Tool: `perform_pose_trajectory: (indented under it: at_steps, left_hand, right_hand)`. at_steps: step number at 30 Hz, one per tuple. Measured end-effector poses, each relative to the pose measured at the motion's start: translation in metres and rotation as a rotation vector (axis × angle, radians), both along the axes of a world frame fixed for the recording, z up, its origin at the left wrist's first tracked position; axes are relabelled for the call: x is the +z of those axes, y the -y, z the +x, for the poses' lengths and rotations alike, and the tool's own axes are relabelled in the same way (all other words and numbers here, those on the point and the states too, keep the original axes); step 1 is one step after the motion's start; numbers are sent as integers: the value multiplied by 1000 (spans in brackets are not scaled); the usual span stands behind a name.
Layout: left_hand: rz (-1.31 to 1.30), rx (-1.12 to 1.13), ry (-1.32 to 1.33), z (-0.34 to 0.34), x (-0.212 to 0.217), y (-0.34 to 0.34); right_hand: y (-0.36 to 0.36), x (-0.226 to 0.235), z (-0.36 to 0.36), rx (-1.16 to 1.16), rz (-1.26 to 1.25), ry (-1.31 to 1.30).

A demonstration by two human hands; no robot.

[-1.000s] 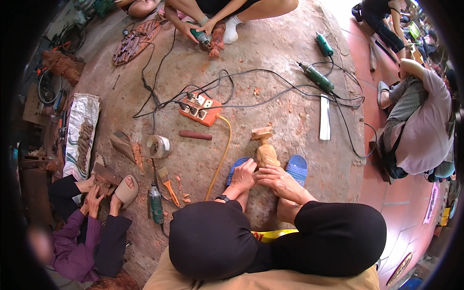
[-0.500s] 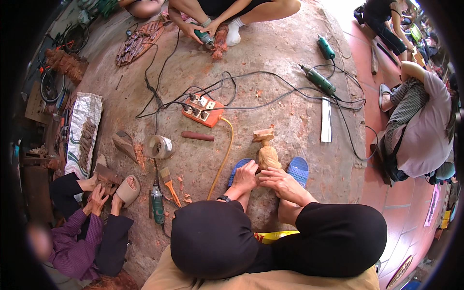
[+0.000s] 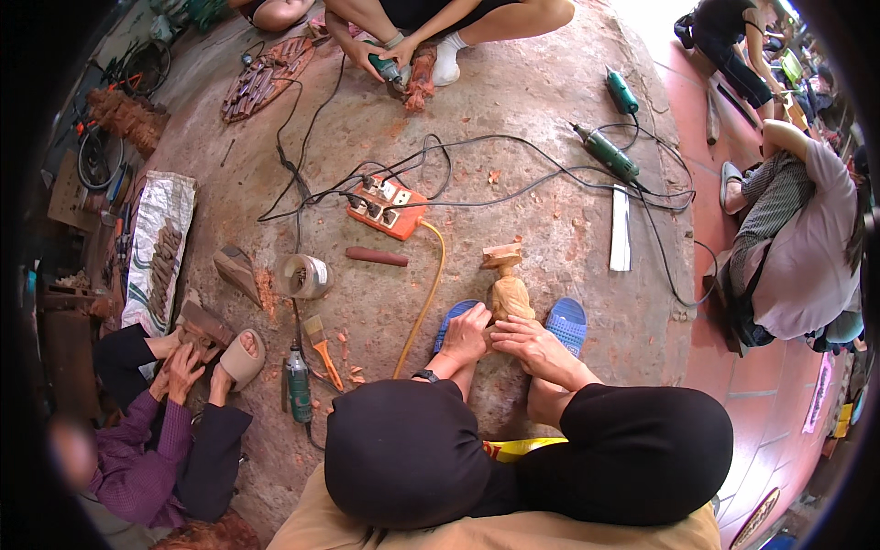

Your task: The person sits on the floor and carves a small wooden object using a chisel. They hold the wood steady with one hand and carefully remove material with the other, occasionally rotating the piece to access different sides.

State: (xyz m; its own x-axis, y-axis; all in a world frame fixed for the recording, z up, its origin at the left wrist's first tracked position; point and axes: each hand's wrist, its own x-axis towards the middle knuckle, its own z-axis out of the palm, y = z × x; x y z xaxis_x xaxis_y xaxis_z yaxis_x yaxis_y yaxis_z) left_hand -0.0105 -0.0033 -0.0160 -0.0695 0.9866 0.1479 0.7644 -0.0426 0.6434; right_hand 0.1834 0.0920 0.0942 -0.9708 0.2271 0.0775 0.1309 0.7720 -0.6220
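Note:
A pale brown carved wooden figure [image 3: 511, 298] lies between my feet, its flat, blocky end [image 3: 502, 255] pointing away from me. My left hand [image 3: 467, 332] has its fingers curled at the near left side of the carving. From the right, my right hand [image 3: 533, 348] lies over the near end, its fingers bent round the wood. Both hands meet there and cover that part, so any small tool under the fingers is hidden. Blue sandals [image 3: 566, 323] are on either side of the figure.
An orange power strip [image 3: 390, 209] with tangled cords lies ahead. Left of me are a brush [image 3: 323, 353], a green rotary tool [image 3: 298, 385] and a plastic tub [image 3: 304, 277]. More green rotary tools [image 3: 605, 153] lie far right. A co-worker in purple [image 3: 147, 454] sits left; others work around.
The carved figure has turned slightly between my hands, so its far end shows a little differently. Both hands stay in nearly the same place.

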Motion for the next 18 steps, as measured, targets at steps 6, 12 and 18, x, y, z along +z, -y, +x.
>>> perform_pose_trajectory:
  at_steps: [6,12,18]
  left_hand:
    - [-20,2,-17,5,15,-5]
    - [-60,-2,-3,1,9,0]
    - [-34,-14,-18,1,2,-1]
  right_hand:
    - [0,-9,13,-143,-54,0]
    - [2,-1,5,-80,-25,-17]
    - [-1,2,-3,7,-42,9]
